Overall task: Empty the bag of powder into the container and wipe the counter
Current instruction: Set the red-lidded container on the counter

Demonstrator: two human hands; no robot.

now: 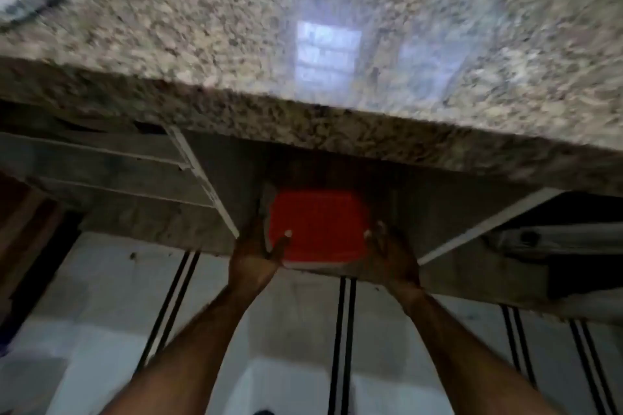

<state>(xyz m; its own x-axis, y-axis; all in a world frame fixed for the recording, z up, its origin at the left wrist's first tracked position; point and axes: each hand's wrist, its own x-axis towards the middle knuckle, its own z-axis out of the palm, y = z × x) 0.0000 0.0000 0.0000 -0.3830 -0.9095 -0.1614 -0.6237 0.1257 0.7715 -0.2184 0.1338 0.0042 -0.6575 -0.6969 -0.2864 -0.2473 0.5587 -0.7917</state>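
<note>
Under the counter's near edge, on a low shelf (337, 271), sits the container (317, 226), its red lid facing up at me. My left hand (256, 256) grasps its left side with the thumb laid over the lid, and my right hand (392, 253) grasps the right side the same way; the fingers on the far side are hidden from me. The counter (236, 27) overhangs just beyond and above the container. I cannot find the bag of powder anywhere in view, and the whole picture is smeared.

My worry is the overhang. If I lift before drawing the container clear toward me, the lid could knock the stone edge and jolt the hold. I also cannot tell whether my thumbs bear on the lid alone; if so, and it is loose, the body could drop to the tiled floor (101, 313). With this much blur, I would judge clearances poorly.
</note>
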